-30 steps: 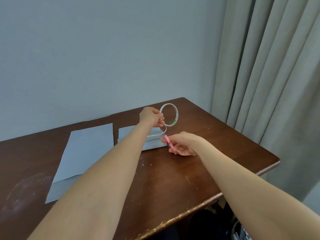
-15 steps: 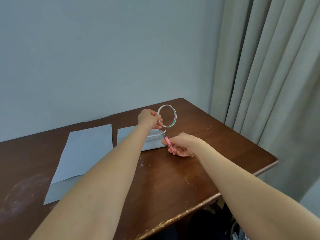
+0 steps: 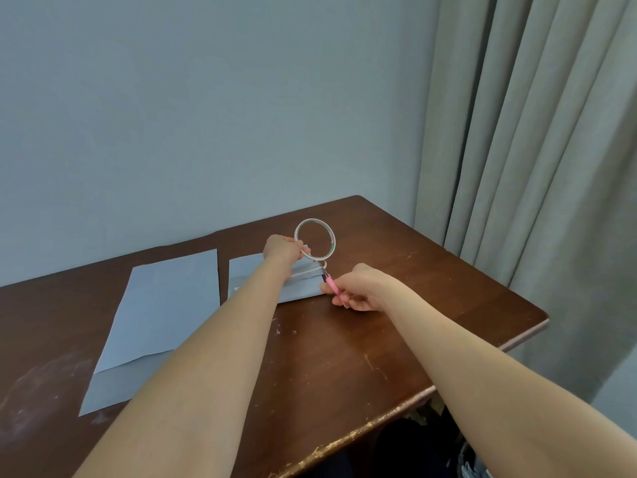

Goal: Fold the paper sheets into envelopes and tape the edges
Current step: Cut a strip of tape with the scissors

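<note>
Tape roll (image 3: pixel 315 239) lower than before in left hand (image 3: pixel 283 248), pink scissors (image 3: pixel 331 285) in right hand (image 3: pixel 358 288).

A thin, nearly spent ring of clear tape (image 3: pixel 315 239) stands upright above a folded grey paper envelope (image 3: pixel 296 282). Two flat grey paper sheets (image 3: pixel 162 315) lie overlapped to its left on the worktop (image 3: pixel 344 357).

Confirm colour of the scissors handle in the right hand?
Pink. The scissors handle shows best in the head view, held in the right hand.
</note>
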The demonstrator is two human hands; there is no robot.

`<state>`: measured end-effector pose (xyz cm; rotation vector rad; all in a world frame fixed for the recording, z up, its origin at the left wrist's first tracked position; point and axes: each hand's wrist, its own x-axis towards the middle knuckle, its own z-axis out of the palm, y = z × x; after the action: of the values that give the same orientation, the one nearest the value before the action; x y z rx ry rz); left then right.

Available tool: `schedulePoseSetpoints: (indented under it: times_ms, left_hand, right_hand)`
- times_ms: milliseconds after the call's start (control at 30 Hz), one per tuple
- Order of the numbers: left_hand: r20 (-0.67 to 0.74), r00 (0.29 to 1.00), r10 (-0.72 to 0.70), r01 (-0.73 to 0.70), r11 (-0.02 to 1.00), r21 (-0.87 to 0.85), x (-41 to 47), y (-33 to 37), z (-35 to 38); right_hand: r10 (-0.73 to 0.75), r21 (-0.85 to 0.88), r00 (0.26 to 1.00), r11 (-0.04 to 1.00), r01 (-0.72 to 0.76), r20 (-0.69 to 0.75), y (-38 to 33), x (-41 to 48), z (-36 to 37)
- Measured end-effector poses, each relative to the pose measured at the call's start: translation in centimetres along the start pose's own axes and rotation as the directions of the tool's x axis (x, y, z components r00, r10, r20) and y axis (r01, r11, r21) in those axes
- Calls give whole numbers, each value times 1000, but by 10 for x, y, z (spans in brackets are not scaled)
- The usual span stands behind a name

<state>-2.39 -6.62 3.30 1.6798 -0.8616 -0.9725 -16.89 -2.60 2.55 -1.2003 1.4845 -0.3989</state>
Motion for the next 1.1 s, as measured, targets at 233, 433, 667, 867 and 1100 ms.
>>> schedulePoseSetpoints:
  times_ms: [233, 433, 667, 867, 1100]
  left_hand:
    - [-25, 1000, 11, -8, 995, 97, 6, -5, -2]
    - [-8, 1000, 20, -20, 1000, 12, 12, 8, 1]
    - [-2, 1000, -12, 12, 988, -153, 33, 23, 11]
    - [10, 1000, -18, 20, 984, -179, 69, 20, 17]
    - [3, 998, -56, 55, 979, -197, 113, 15, 21]
  right_hand:
    - [17, -53, 995, 998, -22, -100, -5, 1, -6]
    - [-57, -197, 967, 980, 7, -248, -9, 19, -18]
    - [-122, -75, 922, 992, 101, -367, -19, 54, -30]
    - [-163, -70, 878, 987, 148, -450, -35, 90, -29]
    - [-196, -165, 831, 978, 127, -520, -52, 135, -31]
